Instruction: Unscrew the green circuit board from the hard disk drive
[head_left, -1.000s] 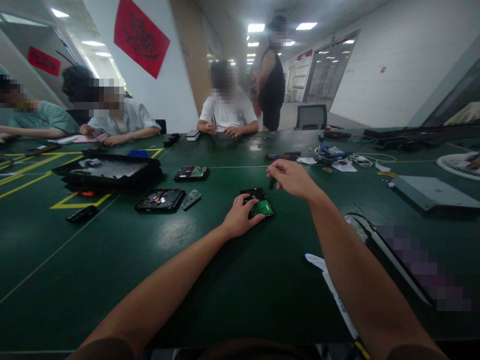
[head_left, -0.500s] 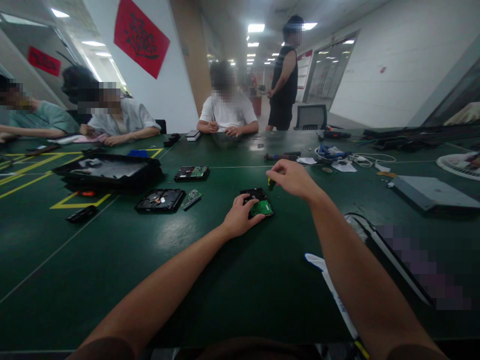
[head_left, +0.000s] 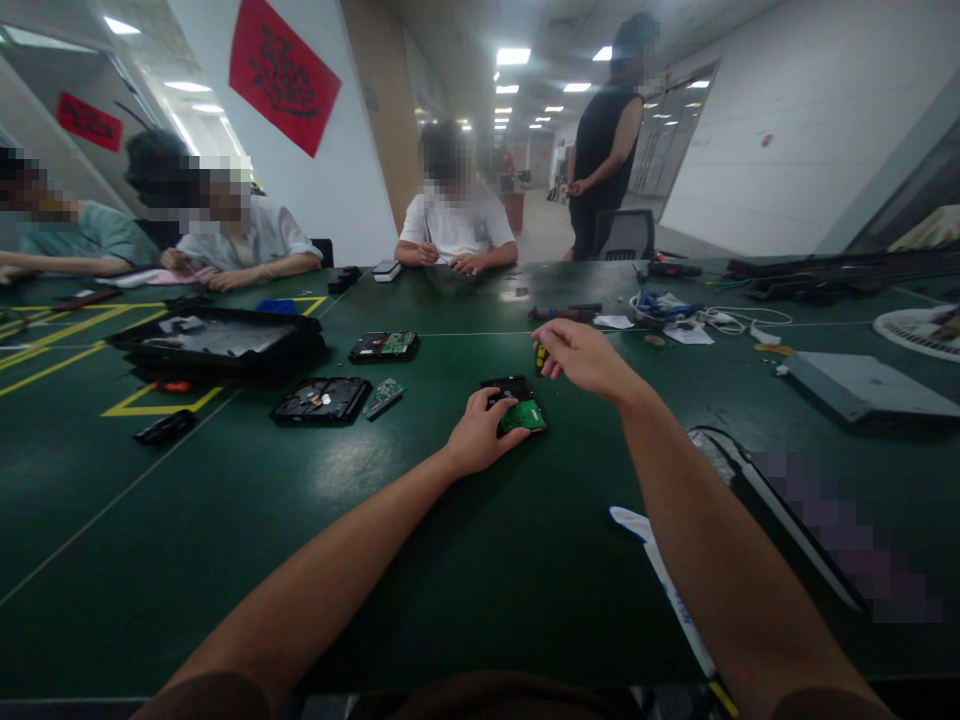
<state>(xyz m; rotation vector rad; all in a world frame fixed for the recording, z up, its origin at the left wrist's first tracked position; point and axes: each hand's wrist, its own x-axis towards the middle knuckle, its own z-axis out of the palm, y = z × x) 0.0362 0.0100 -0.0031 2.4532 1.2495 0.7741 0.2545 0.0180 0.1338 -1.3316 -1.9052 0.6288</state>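
On table [head_left: 450, 560], drive [head_left: 523, 398] lies w/ green PCB [head_left: 528, 416] exposed; L hand [head_left: 482, 430] clasps it betw. thumb & fingers. Near drive's far R corner, R hand [head_left: 576, 354] has fingers closed round yellow/blk tool [head_left: 541, 358]; tip contact can't be confirmed. L of drive: loose PCB [head_left: 384, 399], then open HDD [head_left: 322, 402]. Well R of drive: grey case [head_left: 874, 384].

White wall [head_left: 787, 120] at right; ceiling lights [head_left: 514, 56] lit. Red paper [head_left: 285, 75] on pale pillar [head_left: 356, 185]. Dark chair [head_left: 634, 235] beyond green tabletop [head_left: 480, 560].
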